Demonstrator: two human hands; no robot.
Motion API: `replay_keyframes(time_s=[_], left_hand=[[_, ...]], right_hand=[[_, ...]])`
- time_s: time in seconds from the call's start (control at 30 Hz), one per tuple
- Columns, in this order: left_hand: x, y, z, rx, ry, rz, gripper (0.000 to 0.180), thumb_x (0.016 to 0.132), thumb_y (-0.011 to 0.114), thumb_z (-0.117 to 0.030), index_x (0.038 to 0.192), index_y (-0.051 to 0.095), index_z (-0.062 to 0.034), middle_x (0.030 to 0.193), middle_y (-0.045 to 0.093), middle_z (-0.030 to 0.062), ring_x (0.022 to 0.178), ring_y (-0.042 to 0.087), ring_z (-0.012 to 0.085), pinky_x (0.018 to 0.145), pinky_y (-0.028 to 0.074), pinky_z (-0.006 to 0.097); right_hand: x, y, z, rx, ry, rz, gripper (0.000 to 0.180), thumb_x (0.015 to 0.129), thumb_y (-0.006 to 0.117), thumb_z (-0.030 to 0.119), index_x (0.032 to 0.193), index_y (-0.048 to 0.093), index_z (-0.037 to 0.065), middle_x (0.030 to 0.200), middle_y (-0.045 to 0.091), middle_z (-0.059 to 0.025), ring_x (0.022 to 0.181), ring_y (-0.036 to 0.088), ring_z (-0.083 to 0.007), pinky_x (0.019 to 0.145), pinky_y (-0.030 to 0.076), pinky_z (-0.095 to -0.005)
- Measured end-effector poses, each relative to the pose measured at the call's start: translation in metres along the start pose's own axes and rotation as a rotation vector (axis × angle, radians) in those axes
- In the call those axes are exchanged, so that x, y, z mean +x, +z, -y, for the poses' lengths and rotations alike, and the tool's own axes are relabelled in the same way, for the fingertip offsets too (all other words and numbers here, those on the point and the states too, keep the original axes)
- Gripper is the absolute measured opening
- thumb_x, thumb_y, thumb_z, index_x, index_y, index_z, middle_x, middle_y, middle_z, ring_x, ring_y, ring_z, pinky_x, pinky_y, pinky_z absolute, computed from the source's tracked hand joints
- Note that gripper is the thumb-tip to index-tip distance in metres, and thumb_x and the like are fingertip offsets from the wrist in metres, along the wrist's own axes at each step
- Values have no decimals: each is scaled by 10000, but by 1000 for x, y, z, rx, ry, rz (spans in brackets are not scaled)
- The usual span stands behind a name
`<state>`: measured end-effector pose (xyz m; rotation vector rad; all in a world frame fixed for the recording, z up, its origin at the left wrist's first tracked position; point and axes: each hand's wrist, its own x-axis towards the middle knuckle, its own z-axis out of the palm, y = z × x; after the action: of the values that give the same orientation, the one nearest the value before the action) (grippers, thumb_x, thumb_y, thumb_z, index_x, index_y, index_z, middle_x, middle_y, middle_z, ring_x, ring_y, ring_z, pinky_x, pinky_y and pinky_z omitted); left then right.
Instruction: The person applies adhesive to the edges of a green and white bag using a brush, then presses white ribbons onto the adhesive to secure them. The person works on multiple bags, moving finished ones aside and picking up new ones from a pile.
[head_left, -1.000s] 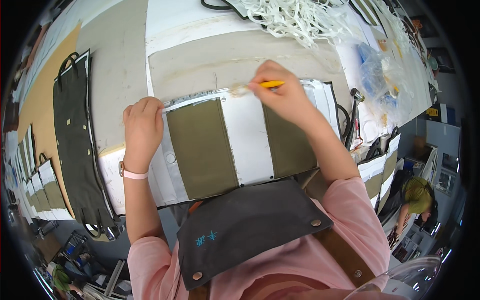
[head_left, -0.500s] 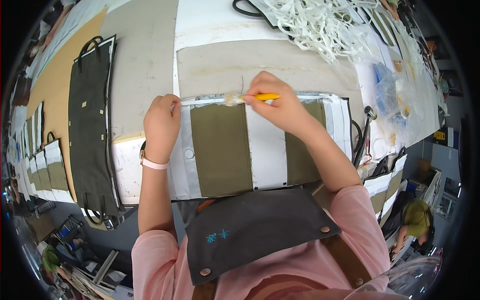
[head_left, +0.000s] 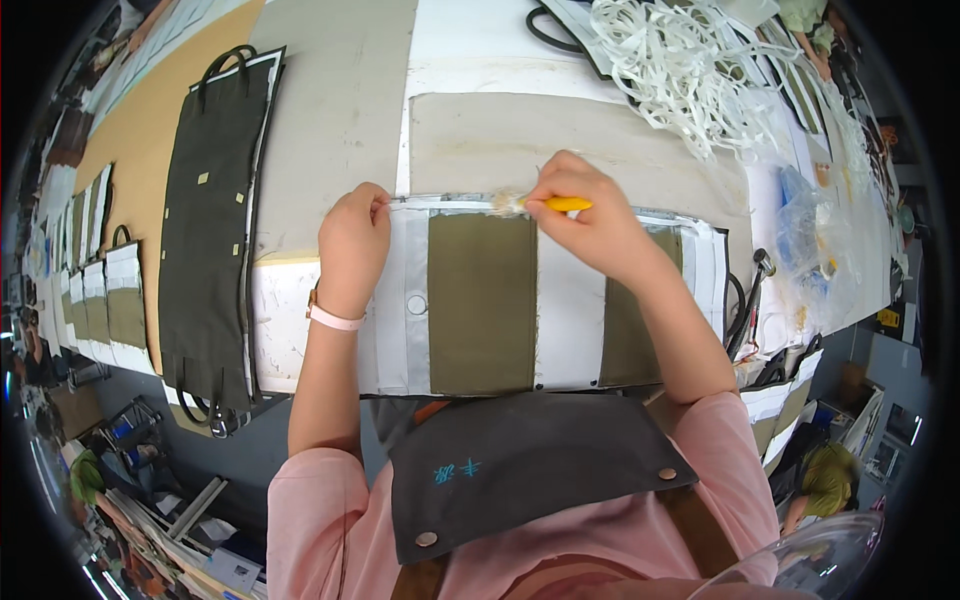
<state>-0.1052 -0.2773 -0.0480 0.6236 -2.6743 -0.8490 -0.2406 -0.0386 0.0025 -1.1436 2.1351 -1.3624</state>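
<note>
A flat bag panel (head_left: 482,300) with olive, white and silver-grey sections lies in front of me at the table's near edge. My right hand (head_left: 583,215) grips a yellow-handled brush (head_left: 568,204), its pale bristles touching the panel's far edge. Along that edge runs a narrow white strip (head_left: 455,204). At the far left corner, the closed fingers of my left hand (head_left: 355,235) pinch the strip's end. My fingertips partly hide it. The right forearm passes over the panel's right olive section.
A dark bag piece (head_left: 215,220) with loop handles lies to the left. Tangled white strips (head_left: 680,75) are heaped at the far right. A metal-headed tool (head_left: 757,285) and clear plastic (head_left: 815,240) lie on the right. Beyond the table, a person (head_left: 828,470) bends at the right.
The whole scene has shifted to the right in the picture as the view moved. Both hands keep their grips, and the brush stays near the same stretch of the far edge.
</note>
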Motion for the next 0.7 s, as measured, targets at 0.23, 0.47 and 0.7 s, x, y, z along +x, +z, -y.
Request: replay_keyframes(time_s=[0.23,0.47,0.7], left_hand=[[6,-6,2,-7,-39,67,125,846,592,-33,938,668,3,792,674,122,704,647,204,661,508,302],[5,-7,7,-55,-117,57,141,810,630,-43,948,644,-21,793,688,116,723,663,243,662,514,331],[9,-12,9,-33,-174,88,165,807,653,-63,960,607,-22,790,684,114,727,668,237,666,519,329]], right_hand=[[21,41,19,104,-191,11,90,848,653,81,902,655,11,919,547,-92,802,575,-222,690,473,-307],[26,36,17,43,-50,86,103,846,653,85,904,651,0,926,544,-83,779,574,-208,659,475,-299],[41,73,19,216,-120,143,83,843,662,59,895,656,-5,936,542,-70,767,548,-170,677,448,-270]])
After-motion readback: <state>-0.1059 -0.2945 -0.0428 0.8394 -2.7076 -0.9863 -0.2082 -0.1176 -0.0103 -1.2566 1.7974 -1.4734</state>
